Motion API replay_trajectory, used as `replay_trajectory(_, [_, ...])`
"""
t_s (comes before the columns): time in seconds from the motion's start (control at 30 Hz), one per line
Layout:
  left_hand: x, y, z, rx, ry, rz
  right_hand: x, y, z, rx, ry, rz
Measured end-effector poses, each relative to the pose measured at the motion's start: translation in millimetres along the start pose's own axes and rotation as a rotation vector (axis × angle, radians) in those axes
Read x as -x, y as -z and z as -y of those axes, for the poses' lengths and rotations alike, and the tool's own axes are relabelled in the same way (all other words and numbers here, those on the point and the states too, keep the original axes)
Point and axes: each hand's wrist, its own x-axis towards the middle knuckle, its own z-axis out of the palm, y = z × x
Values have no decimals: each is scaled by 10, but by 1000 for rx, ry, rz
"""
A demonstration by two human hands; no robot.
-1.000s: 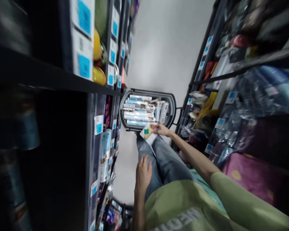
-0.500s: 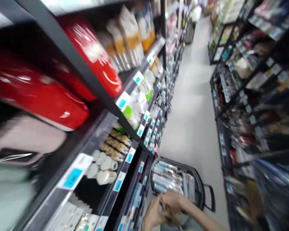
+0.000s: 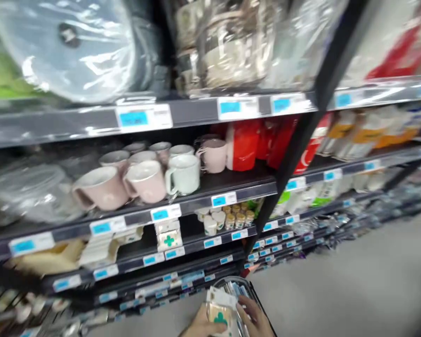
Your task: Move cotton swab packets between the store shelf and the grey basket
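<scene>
My left hand [image 3: 201,324] grips a small clear packet [image 3: 220,313] with a white header and a green cross, low in the view. My right hand [image 3: 253,318] is at the packet's right side, fingers curled against it. Behind and below both hands is a dark-rimmed basket [image 3: 257,297] with pale blue and white packs in it. A similar green-cross packet [image 3: 169,238] hangs or stands on the shelf above, left of small cork-topped jars [image 3: 239,219] and white cups or tubs [image 3: 210,225].
Pink mugs [image 3: 145,180] and a pale green mug [image 3: 184,173] stand on the shelf above, beside red packages [image 3: 244,142]. A black upright post [image 3: 289,154] divides the shelving. Grey floor [image 3: 365,281] stretches at the lower right.
The view has swung left to face the shelves and the aisle has left the frame. The packet between my hands now shows its front clearly.
</scene>
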Motion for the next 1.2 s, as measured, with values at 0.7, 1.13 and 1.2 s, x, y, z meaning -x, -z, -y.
replay_trajectory(0.7, [77, -184, -87, 251, -207, -75, 597, -77, 189, -489, -308, -279])
replay_trajectory(1.13, [281, -119, -200, 325, -195, -145, 689, 108, 85, -554, -301, -654])
replay_trajectory(1.2, [292, -180, -205, 278, -206, -138, 725, -37, 139, -508, -295, -509])
